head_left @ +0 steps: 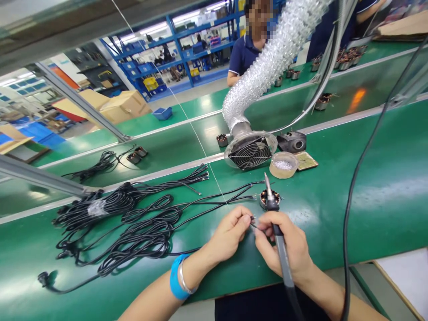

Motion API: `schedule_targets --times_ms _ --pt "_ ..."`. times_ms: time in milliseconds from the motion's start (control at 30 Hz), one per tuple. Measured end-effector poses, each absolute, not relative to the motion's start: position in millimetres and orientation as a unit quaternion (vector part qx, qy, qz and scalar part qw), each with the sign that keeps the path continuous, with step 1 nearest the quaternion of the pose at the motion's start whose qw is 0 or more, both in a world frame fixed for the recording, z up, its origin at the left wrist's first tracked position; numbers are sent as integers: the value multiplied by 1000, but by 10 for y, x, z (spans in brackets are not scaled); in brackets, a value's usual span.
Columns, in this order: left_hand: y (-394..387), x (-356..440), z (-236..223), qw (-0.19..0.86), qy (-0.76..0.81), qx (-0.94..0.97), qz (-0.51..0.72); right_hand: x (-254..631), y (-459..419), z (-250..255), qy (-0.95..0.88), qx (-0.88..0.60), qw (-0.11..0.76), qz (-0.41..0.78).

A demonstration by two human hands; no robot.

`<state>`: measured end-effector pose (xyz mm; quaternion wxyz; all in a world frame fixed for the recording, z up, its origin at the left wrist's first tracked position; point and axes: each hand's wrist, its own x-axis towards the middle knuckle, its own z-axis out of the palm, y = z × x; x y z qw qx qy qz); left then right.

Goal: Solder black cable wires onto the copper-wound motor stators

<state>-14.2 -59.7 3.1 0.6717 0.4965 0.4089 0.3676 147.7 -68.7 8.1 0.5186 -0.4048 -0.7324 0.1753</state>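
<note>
Between the fingertips of my left hand (230, 234) is the end of a black cable (182, 253); its thin wire ends stick out to the right. My right hand (287, 245) grips a soldering iron (282, 258), tip pointing up and away, while its thumb and fingers come close to the wire ends. Just behind the iron sits a motor stator (264, 198) with copper windings, partly hidden by it. Looped black cables (143, 232) lie on the green bench left of my hands, and a tied cable bundle (96, 207) lies behind them.
A round fume extractor (252, 154) on a silver duct (261, 62) stands ahead, beside a clear dish (283, 166), a flat tin (306, 161) and a dark soldering iron holder (292, 141). A black cord (351, 196) hangs on the right. A co-worker (247, 53) is across the line.
</note>
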Motion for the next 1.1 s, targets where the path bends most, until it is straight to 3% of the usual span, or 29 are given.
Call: schedule_targets --times_ms 200,433,633,800,967,1100 --pt "-613 -203 34 666 442 501 330 1523 -695 110 -759 -400 488 157" --pt "-654 -124 -11 714 406 465 330 1512 -580 124 -690 -446 491 289" --pt "-652 -107 -50 711 389 450 375 1429 -656 68 -708 -437 511 218" --pt "-629 -149 -8 614 433 577 319 1519 -592 177 -776 -365 490 156" --pt "-637 -130 124 560 423 645 303 1547 -459 342 -852 -272 395 210" --pt "-630 -147 214 493 475 678 269 1633 -345 345 -838 -291 421 189"
